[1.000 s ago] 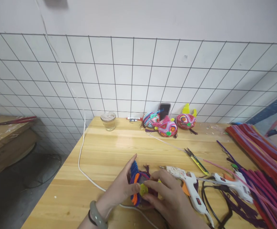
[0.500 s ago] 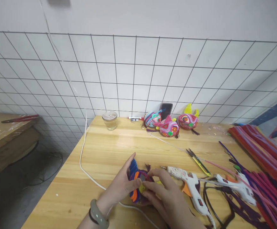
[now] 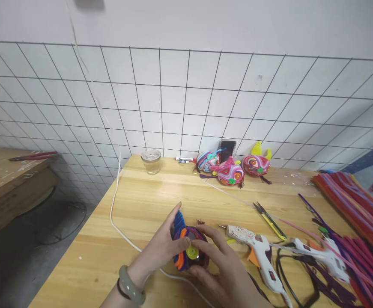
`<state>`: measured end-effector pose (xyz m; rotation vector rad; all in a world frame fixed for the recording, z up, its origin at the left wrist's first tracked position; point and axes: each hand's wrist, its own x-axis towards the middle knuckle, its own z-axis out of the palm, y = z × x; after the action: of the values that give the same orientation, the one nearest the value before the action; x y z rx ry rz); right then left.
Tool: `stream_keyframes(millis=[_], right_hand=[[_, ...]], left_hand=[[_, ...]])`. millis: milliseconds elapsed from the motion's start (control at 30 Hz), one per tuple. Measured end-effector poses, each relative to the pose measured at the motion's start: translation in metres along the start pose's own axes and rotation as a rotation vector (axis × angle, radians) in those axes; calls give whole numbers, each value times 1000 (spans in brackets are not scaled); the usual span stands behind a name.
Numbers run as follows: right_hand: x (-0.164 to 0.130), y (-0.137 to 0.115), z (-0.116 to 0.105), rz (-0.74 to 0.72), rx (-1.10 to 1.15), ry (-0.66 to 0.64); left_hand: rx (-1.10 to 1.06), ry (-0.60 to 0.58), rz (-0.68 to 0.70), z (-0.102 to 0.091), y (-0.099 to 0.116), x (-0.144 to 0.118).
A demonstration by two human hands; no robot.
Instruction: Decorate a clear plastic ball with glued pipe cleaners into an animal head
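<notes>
Both of my hands hold a small pipe-cleaner figure point(image 3: 188, 247) just above the wooden table point(image 3: 141, 222) near its front edge. The figure is a coiled ball in purple and pink with a blue and orange crest and a yellow spiral disc on its front. My left hand point(image 3: 163, 250), with a grey-green bangle on the wrist, grips its left side, thumb by the orange crest. My right hand point(image 3: 223, 267) cups it from the right and below, fingertips at the yellow disc.
A white glue gun point(image 3: 258, 256) lies right of my hands, a second one point(image 3: 321, 259) further right among black cords. Yellow snips point(image 3: 270, 216), a pile of pipe cleaners point(image 3: 359, 218), three finished figures point(image 3: 229, 173), a glass jar point(image 3: 150, 161) and a white cable point(image 3: 118, 214) are also on the table.
My fingers have shifted a little on the figure and the yellow disc now shows more. The camera has turned slightly, so everything sits a bit further right and lower.
</notes>
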<state>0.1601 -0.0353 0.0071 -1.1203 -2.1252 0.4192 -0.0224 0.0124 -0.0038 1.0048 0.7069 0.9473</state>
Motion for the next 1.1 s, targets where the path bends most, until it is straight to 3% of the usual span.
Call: stream_keyframes(millis=[200, 400, 567, 700, 800, 900, 1000, 1100], right_hand=[[-3, 2, 9, -6, -17, 17], [-2, 4, 17, -88, 125, 135], [-6, 9, 17, 163, 484, 184], [-6, 17, 9, 255, 789, 198], [-4, 20, 3, 246, 858, 323], [-2, 21, 1, 178, 803, 458], [0, 22, 3, 134, 712, 574], [1, 23, 8, 54, 587, 611]], left_hand=[[50, 39, -10, 1, 2, -1], [105, 69, -14, 2, 5, -2], [200, 128, -25, -2, 13, -5], [41, 157, -104, -5, 22, -5], [-131, 163, -143, -5, 23, -4], [-287, 111, -110, 1, 16, -2], [-408, -19, -34, 12, 0, 0], [-467, -134, -34, 24, -17, 0]])
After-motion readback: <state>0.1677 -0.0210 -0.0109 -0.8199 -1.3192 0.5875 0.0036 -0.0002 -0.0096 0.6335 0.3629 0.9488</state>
